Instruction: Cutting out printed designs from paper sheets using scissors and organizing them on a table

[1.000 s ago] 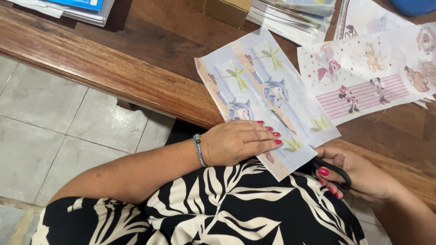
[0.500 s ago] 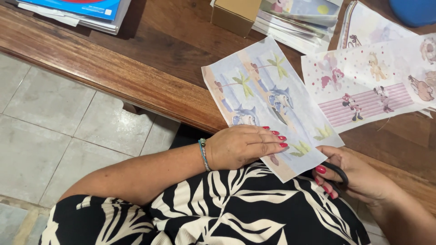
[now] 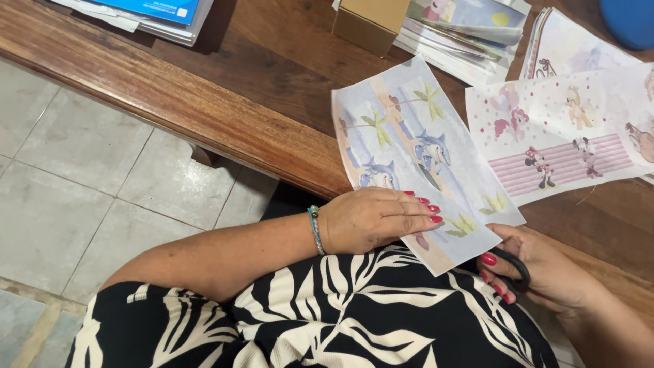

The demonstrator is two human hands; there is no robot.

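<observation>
at the far left lies a grey tiled floor (image 3: 102, 184), running under the long edge of a dark brown wooden table (image 3: 225, 102). at the table's top left corner sits a stack of papers with a blue cover on top (image 3: 146, 15). further right, near the top, stands a small tan cardboard box (image 3: 368, 24), touching a pile of printed sheets (image 3: 470, 31) beside it.

the left hand (image 3: 371, 218), with red nails and a beaded bracelet (image 3: 315, 230) at the wrist, lies flat with its fingers stretched out close together, pressing down on the near end of a pale blue printed paper sheet with dolphins and palm trees (image 3: 415, 150). that sheet lies aslant across the table edge, its far end on the wood and its near end hanging over the person's lap, above a black and white leaf-patterned garment (image 3: 327, 313).

just right of the blue sheet, and overlapped a little by it, lies a white and pink printed paper sheet with cartoon animals (image 3: 565, 136), flat on the table. a blue round object (image 3: 630, 20) shows at the top right corner.

the right hand (image 3: 545, 272) is at the blue sheet's near right corner, its fingers curled through the black handle of a pair of scissors (image 3: 512, 262); the blades are hidden under the paper, so i cannot tell whether they are apart or closed.
</observation>
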